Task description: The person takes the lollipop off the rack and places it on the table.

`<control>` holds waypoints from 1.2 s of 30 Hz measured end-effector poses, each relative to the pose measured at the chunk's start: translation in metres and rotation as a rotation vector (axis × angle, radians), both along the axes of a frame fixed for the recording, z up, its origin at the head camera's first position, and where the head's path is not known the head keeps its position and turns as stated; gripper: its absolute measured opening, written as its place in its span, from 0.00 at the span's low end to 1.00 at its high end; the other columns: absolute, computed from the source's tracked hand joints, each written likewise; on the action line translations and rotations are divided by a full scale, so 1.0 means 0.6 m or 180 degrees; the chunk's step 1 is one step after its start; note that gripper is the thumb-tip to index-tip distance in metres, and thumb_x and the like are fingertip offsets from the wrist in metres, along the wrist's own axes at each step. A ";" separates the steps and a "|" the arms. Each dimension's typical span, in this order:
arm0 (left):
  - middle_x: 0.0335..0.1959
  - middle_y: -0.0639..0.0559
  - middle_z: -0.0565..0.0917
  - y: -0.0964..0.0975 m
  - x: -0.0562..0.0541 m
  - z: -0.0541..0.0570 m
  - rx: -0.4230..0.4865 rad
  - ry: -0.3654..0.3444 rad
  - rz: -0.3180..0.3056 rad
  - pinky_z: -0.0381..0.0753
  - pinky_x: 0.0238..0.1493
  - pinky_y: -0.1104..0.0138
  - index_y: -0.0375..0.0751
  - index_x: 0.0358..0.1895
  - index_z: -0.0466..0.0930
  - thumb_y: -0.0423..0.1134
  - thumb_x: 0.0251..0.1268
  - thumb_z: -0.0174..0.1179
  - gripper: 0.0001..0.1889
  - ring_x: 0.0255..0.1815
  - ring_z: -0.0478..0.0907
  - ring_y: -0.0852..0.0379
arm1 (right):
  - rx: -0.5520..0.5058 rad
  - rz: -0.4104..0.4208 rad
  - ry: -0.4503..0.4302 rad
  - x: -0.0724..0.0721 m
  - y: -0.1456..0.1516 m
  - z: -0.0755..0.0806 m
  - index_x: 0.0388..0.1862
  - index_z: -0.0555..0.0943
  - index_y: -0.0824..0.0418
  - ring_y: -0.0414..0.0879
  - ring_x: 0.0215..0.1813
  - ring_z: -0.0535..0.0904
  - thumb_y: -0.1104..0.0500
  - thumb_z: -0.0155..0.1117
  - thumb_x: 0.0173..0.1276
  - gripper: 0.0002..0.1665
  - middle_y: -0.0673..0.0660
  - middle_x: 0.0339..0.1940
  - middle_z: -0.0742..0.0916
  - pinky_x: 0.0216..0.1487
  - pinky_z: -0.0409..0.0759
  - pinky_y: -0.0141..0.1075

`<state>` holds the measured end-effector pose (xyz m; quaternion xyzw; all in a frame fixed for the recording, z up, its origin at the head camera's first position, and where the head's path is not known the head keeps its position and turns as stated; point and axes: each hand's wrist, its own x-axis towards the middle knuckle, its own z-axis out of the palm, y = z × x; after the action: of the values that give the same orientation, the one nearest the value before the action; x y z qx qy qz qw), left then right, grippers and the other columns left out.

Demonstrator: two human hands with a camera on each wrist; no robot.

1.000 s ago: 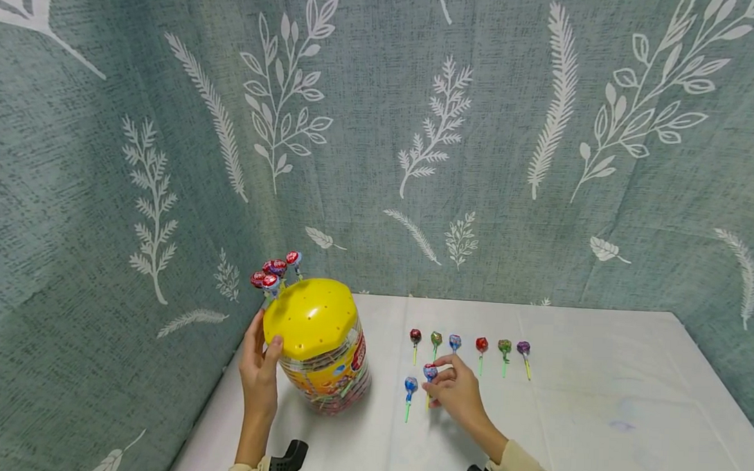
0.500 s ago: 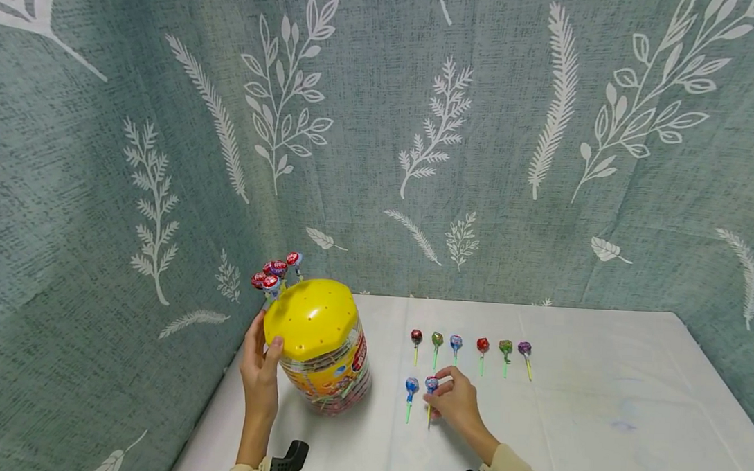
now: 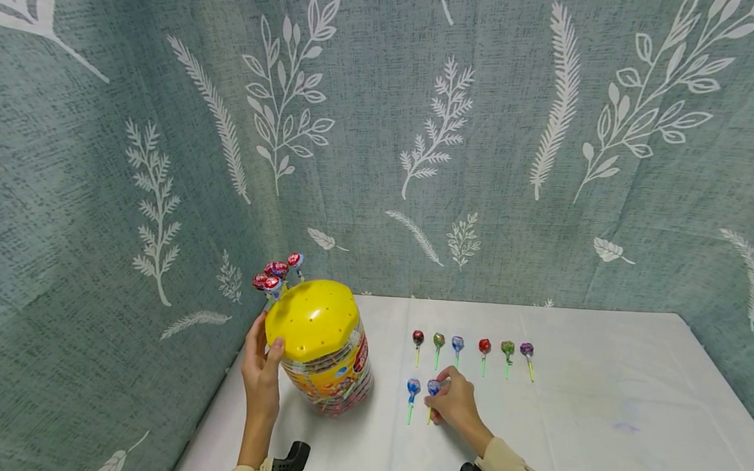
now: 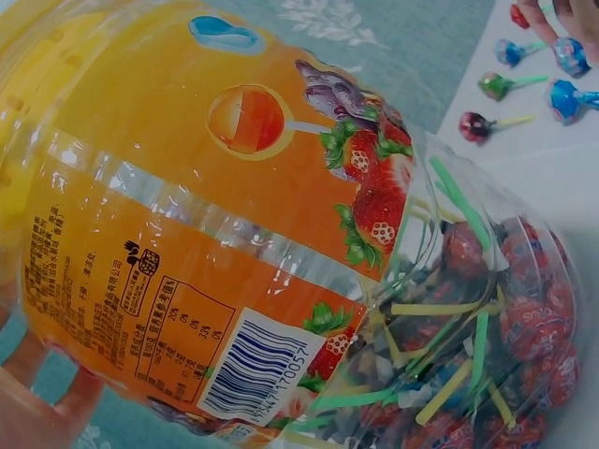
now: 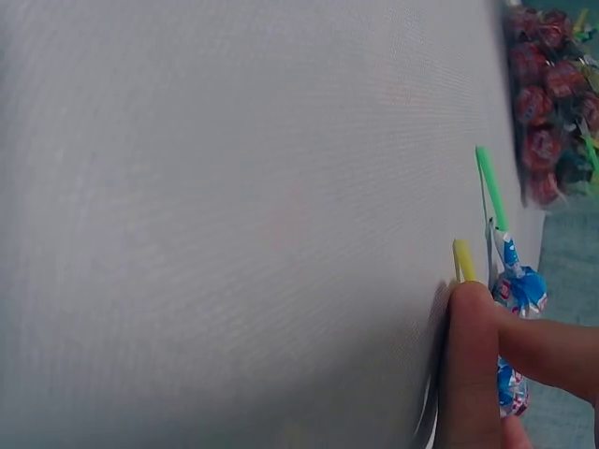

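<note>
My left hand holds a clear plastic candy jar by its yellow lid, thumb on the near side and fingers around the left. The jar leans, and red-wrapped lollipops show through its wall in the left wrist view. Several red lollipops stand in holes at the lid's left edge. My right hand pinches a blue-and-red wrapped lollipop low at the white tabletop, its yellow stick showing past a fingertip. Just left of it lies a blue lollipop with a green stick.
Behind my right hand several lollipops lie in a row, from a dark red one to a purple one. The white table meets a leaf-patterned green curtain at the back and left.
My right hand has brought the pinched lollipop down and nearer the front, level with the blue lollipop beside it. My left hand and the jar have stayed in place.
</note>
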<state>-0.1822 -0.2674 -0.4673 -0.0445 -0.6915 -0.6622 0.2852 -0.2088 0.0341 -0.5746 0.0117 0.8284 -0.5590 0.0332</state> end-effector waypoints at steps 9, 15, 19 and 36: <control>0.72 0.49 0.59 0.001 -0.001 0.001 0.0002 0.0014 -0.0027 0.64 0.61 0.76 0.47 0.72 0.57 0.34 0.68 0.49 0.29 0.72 0.55 0.53 | 0.0079 0.0034 0.0022 0.004 0.006 0.000 0.43 0.69 0.68 0.43 0.11 0.75 0.71 0.70 0.52 0.23 0.54 0.14 0.78 0.15 0.77 0.35; 0.71 0.49 0.60 0.000 -0.002 0.001 0.0004 0.0022 -0.0017 0.63 0.61 0.76 0.42 0.72 0.56 0.34 0.67 0.50 0.30 0.72 0.54 0.53 | 0.0097 0.0109 0.0018 0.008 0.010 0.007 0.44 0.69 0.68 0.44 0.10 0.75 0.70 0.70 0.52 0.23 0.54 0.13 0.78 0.15 0.76 0.34; 0.71 0.49 0.60 0.000 -0.002 0.001 -0.0005 0.0008 -0.0016 0.63 0.61 0.76 0.43 0.72 0.57 0.35 0.67 0.50 0.30 0.72 0.53 0.53 | 0.0155 0.0057 0.0157 0.006 0.012 0.017 0.44 0.70 0.68 0.43 0.09 0.73 0.68 0.71 0.53 0.23 0.53 0.15 0.77 0.13 0.74 0.35; 0.71 0.49 0.60 -0.004 -0.002 -0.004 -0.0026 -0.0052 0.0062 0.64 0.60 0.77 0.45 0.72 0.57 0.34 0.67 0.50 0.30 0.72 0.55 0.55 | -0.0319 0.0241 0.0432 -0.020 -0.001 0.116 0.39 0.75 0.65 0.48 0.17 0.75 0.69 0.70 0.53 0.16 0.54 0.24 0.79 0.17 0.77 0.40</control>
<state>-0.1835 -0.2700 -0.4695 -0.0335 -0.6968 -0.6570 0.2859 -0.2205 0.0338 -0.5050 -0.0592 0.7996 -0.5976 -0.0014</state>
